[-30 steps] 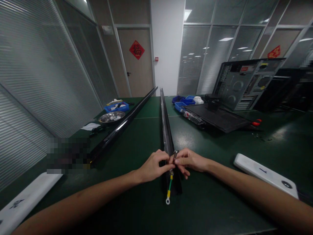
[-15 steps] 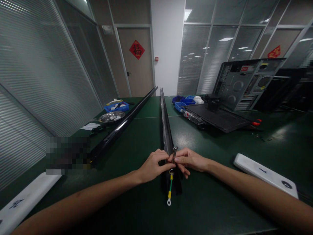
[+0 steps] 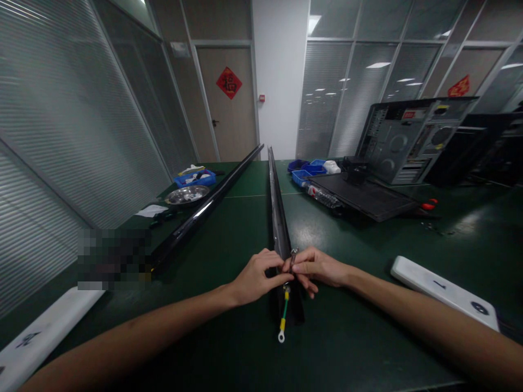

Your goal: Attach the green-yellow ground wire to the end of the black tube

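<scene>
At left, a metal bowl (image 3: 175,202) sits beside a long dark rail (image 3: 204,209) on the green counter (image 3: 347,239). The left hand (image 3: 255,276) has its thumb and forefinger curved, slightly parted, at a second rail (image 3: 277,212); I cannot tell whether they grip anything. A short green-and-yellow wire (image 3: 285,309) lies at this rail's near end, just below a wrench (image 3: 293,261), which the right hand (image 3: 321,267) pinches between closed fingers.

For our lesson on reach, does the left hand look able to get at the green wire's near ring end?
Probably yes: the ring end shows uncovered, close to the left hand, though that hand is busy at the dark rail.
</scene>
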Demonstrator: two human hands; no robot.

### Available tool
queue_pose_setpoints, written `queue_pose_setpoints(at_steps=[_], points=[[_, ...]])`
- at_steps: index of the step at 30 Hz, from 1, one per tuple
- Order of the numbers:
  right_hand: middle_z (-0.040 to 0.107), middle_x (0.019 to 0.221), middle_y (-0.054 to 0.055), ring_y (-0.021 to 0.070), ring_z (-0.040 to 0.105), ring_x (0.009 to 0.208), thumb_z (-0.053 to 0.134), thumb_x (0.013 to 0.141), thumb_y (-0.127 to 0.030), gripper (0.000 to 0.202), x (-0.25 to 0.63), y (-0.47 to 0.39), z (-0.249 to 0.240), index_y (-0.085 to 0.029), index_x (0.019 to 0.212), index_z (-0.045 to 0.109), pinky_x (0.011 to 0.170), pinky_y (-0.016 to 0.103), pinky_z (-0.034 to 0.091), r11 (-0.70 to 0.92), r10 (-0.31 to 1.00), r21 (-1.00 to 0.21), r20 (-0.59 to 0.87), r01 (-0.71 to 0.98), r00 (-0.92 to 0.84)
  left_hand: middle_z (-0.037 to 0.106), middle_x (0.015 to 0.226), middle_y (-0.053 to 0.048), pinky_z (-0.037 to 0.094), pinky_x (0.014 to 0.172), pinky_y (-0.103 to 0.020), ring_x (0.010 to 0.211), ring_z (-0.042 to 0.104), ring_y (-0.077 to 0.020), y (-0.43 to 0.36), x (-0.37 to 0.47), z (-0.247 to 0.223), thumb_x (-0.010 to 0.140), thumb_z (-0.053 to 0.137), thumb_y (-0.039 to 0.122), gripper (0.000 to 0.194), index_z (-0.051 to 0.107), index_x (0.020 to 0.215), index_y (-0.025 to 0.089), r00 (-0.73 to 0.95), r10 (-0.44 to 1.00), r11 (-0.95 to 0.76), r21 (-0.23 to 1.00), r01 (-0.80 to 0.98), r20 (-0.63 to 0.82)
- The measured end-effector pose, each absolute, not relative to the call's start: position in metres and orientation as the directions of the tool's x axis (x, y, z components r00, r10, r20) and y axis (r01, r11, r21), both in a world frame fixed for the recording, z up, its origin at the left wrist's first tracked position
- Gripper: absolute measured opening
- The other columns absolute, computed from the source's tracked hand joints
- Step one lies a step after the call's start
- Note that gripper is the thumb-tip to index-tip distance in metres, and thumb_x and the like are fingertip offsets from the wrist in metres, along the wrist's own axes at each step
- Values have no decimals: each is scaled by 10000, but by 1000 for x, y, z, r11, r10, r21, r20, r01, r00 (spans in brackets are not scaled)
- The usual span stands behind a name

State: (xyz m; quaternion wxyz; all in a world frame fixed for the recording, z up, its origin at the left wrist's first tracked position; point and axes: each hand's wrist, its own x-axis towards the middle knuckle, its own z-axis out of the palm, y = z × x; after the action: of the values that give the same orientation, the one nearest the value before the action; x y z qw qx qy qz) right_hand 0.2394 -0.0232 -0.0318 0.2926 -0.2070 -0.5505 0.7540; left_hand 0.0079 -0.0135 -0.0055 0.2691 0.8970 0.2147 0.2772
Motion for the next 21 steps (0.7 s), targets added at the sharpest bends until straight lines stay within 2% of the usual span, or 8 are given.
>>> queue_pose_setpoints(at_steps=[11, 21], points=[[673, 590, 2, 78, 593, 403, 766, 901, -346, 291, 239, -22, -32, -83, 795, 702, 474, 221, 605, -227, 657, -949, 18, -220, -753, 642, 779, 6, 396, 831, -312, 802, 605, -168, -13, 7, -5, 977, 668, 366, 308, 573, 763, 167, 764, 536, -756, 608, 244, 359], [676, 583, 5, 76, 592, 392, 780, 887, -351, 295, 238, -23, -29, -79, 801, 708, 467, 215, 609, -229, 665, -947, 18, -227, -747, 646, 775, 5, 399, 829, -309, 793, 595, -169, -13, 8, -5, 981, 657, 370, 311, 573, 759, 169, 766, 537, -751, 613, 245, 353]])
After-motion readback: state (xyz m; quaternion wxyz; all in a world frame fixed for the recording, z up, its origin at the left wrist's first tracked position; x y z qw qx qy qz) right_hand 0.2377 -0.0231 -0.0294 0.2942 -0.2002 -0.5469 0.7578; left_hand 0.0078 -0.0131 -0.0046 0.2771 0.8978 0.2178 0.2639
